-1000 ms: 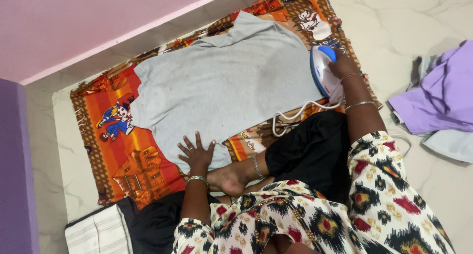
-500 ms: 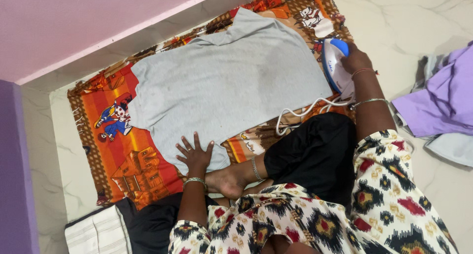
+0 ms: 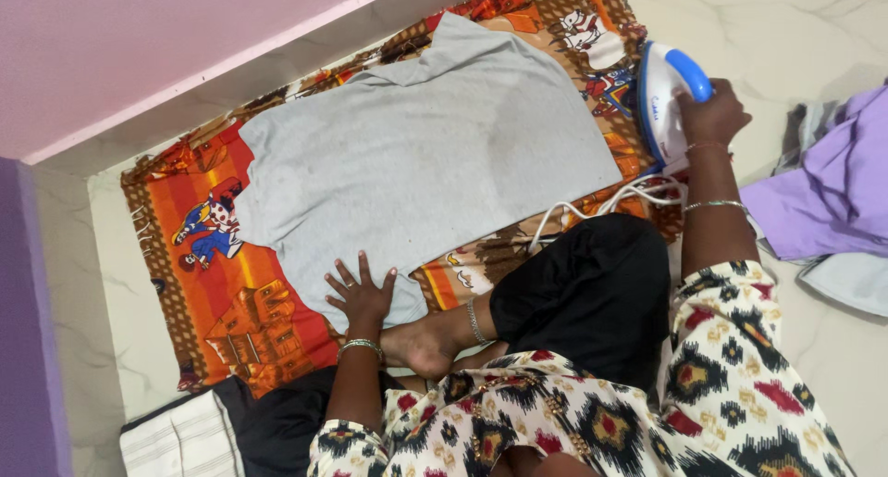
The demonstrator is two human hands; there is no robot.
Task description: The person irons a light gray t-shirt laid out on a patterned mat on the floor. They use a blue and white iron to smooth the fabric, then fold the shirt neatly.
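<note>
I sit on the floor (image 3: 814, 33) with a grey shirt (image 3: 416, 162) spread flat on an orange patterned cloth (image 3: 231, 292) that lies along the pink wall (image 3: 139, 42). My left hand (image 3: 361, 292) rests open on the near hem of the shirt, fingers spread wide and palm pressed down on the fabric. My right hand (image 3: 710, 116) is closed around the blue handle of a white and blue iron (image 3: 668, 102), which sits at the right edge of the cloth, just off the shirt's side. The iron's white cord (image 3: 592, 210) trails in loops from its back end across the cloth toward my black-clad knee. My bare foot (image 3: 421, 340) lies just beside my left wrist. On the floor to the right, well apart from the shirt, a purple garment (image 3: 823, 195) lies in a heap. At the near left corner of the cloth is a folded white striped cloth (image 3: 180, 440).
</note>
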